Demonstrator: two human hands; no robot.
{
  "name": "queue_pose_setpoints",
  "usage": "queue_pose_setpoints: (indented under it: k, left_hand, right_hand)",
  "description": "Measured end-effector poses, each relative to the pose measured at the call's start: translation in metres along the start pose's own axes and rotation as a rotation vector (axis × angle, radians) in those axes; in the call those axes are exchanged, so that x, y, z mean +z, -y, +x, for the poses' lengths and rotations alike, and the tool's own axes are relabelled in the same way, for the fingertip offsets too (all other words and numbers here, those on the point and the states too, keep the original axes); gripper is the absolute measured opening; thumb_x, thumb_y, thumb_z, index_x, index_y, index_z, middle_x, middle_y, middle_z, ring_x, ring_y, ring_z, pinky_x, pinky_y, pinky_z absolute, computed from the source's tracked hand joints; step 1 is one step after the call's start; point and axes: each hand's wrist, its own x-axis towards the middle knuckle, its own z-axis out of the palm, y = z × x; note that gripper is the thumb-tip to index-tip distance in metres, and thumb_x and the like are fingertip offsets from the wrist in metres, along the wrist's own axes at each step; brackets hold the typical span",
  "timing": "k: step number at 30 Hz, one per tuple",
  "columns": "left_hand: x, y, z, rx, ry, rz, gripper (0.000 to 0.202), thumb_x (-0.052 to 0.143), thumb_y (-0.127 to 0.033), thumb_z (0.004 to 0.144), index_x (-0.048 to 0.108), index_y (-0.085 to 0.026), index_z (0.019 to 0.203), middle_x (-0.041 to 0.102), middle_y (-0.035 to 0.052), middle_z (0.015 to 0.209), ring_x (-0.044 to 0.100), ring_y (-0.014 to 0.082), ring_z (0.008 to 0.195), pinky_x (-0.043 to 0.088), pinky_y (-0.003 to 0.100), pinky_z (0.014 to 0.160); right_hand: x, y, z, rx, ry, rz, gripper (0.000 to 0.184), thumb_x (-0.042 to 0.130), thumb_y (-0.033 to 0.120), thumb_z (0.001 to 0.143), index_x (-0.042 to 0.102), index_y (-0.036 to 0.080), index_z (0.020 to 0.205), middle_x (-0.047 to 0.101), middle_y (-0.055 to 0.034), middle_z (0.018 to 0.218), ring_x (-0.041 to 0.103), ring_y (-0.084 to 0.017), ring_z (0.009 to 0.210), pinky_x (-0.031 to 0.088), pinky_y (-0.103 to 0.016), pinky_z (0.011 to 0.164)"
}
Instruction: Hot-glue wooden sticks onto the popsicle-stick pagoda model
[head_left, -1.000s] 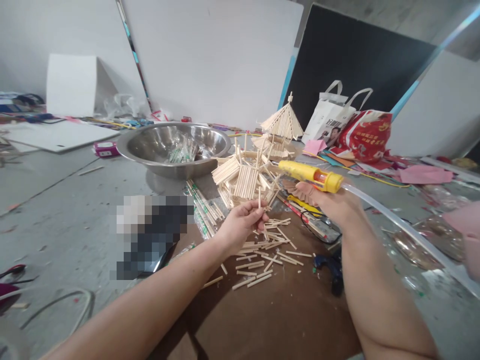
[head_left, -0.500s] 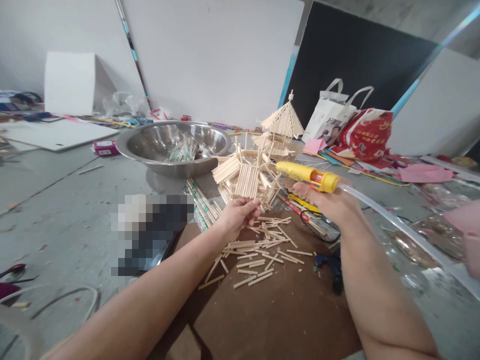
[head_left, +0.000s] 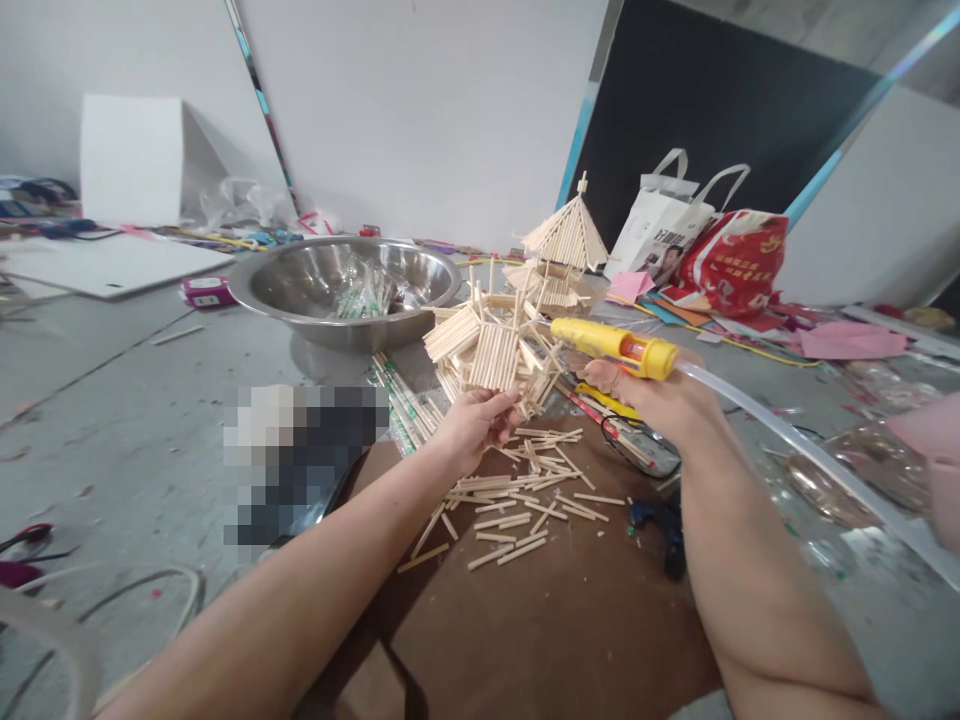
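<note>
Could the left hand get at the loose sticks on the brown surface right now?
Probably yes: the left hand is close to the loose sticks, and nothing seems to stand between them. Whether it already holds something is hard to tell.

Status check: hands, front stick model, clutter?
Right hand gripping yellow glue gun, tip toward front stick model. Left hand at model's near side, fingertip contact unclear. Loose sticks scattered on brown board.

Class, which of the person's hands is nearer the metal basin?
Left. The left hand is in front of the metal basin, slightly right; the right hand is farther right.
</note>
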Motion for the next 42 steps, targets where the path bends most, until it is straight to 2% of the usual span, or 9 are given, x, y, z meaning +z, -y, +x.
queue_pose_setpoints:
  k: [3, 7, 12, 16, 20, 24, 30, 36, 42]
  left_hand:
    - [-0.005, -0.002, -0.005, -0.038, 0.131, 0.157, 0.021, 0.058, -0.033, 0.067, 0.048, -0.014, 0.062, 0.05, -0.0032, 0.048, 0.038, 0.0031, 0.033, 0.023, 0.016, 0.033]
    - [-0.017, -0.011, -0.012, -0.043, 0.287, 0.634, 0.024, 0.053, -0.038, 0.068, 0.051, -0.016, 0.061, 0.053, -0.0015, 0.049, 0.034, 0.0041, 0.033, 0.021, 0.018, 0.034]
    - [-0.028, -0.017, -0.01, 0.119, 0.176, 1.326, 0.023, 0.05, -0.037, 0.067, 0.056, -0.017, 0.057, 0.054, 0.0003, 0.048, 0.042, 0.0091, 0.043, 0.027, 0.021, 0.044]
    - [-0.028, -0.015, -0.008, 0.193, 0.021, 1.655, 0.026, 0.046, -0.039, 0.069, 0.059, -0.018, 0.061, 0.057, 0.0049, 0.058, 0.046, 0.0136, 0.051, 0.029, 0.024, 0.048]
    - [-0.024, -0.014, -0.012, 0.169, -0.026, 1.775, 0.027, 0.043, -0.039, 0.07, 0.06, -0.019, 0.068, 0.058, 0.0074, 0.063, 0.051, 0.0179, 0.058, 0.031, 0.026, 0.051]
    - [-0.019, -0.017, -0.016, 0.195, 0.115, 1.789, 0.017, 0.046, -0.028, 0.067, 0.061, -0.021, 0.071, 0.06, 0.0054, 0.068, 0.052, 0.0176, 0.061, 0.033, 0.025, 0.053]
    - [-0.013, -0.017, -0.02, 0.335, 0.275, 1.769, 0.021, 0.04, -0.018, 0.068, 0.061, -0.021, 0.072, 0.061, 0.0049, 0.072, 0.052, 0.0161, 0.063, 0.035, 0.026, 0.055]
    - [-0.008, -0.028, -0.033, 0.225, 0.33, 1.792, 0.012, 0.048, -0.016, 0.058, 0.059, -0.019, 0.057, 0.056, 0.0024, 0.056, 0.047, 0.013, 0.05, 0.035, 0.026, 0.053]
    - [-0.005, -0.03, -0.039, 0.135, 0.375, 1.894, 0.014, 0.048, -0.014, 0.057, 0.061, -0.018, 0.06, 0.059, 0.0062, 0.061, 0.052, 0.0168, 0.057, 0.038, 0.028, 0.055]
  right_hand:
    - [0.0, -0.003, 0.0, 0.008, -0.005, -0.001, 0.032, 0.052, 0.052, 0.064, 0.059, 0.022, 0.072, 0.061, -0.0015, 0.063, 0.055, -0.017, 0.056, 0.043, -0.03, 0.05]
    - [-0.002, -0.003, -0.001, 0.004, 0.019, 0.021, 0.034, 0.049, 0.053, 0.066, 0.06, 0.023, 0.079, 0.062, -0.0026, 0.068, 0.057, -0.019, 0.064, 0.046, -0.033, 0.055]
    - [-0.004, 0.0, -0.002, 0.021, 0.029, 0.05, 0.035, 0.051, 0.053, 0.064, 0.06, 0.024, 0.082, 0.063, -0.0028, 0.067, 0.058, -0.021, 0.067, 0.046, -0.034, 0.056]
    - [-0.004, 0.0, -0.002, 0.031, 0.037, 0.057, 0.034, 0.051, 0.053, 0.064, 0.06, 0.024, 0.081, 0.063, -0.0026, 0.069, 0.058, -0.022, 0.069, 0.046, -0.034, 0.057]
    - [-0.004, -0.001, -0.003, 0.034, 0.012, 0.051, 0.033, 0.052, 0.053, 0.063, 0.059, 0.024, 0.077, 0.063, -0.0023, 0.068, 0.058, -0.021, 0.065, 0.045, -0.034, 0.056]
    - [-0.005, 0.0, -0.003, 0.043, -0.003, 0.024, 0.034, 0.052, 0.055, 0.062, 0.057, 0.023, 0.069, 0.061, -0.0014, 0.061, 0.056, -0.019, 0.056, 0.045, -0.033, 0.053]
    - [-0.007, 0.007, -0.002, 0.058, 0.016, 0.043, 0.033, 0.053, 0.055, 0.061, 0.059, 0.023, 0.07, 0.062, -0.0008, 0.064, 0.057, -0.018, 0.057, 0.044, -0.032, 0.052]
    - [-0.006, 0.005, -0.003, 0.076, 0.021, 0.077, 0.035, 0.053, 0.054, 0.061, 0.06, 0.023, 0.074, 0.063, -0.0011, 0.066, 0.057, -0.019, 0.057, 0.044, -0.032, 0.05]
    - [-0.008, 0.007, -0.003, 0.087, 0.038, 0.055, 0.033, 0.054, 0.055, 0.06, 0.06, 0.024, 0.071, 0.063, -0.0009, 0.065, 0.057, -0.02, 0.057, 0.044, -0.033, 0.051]
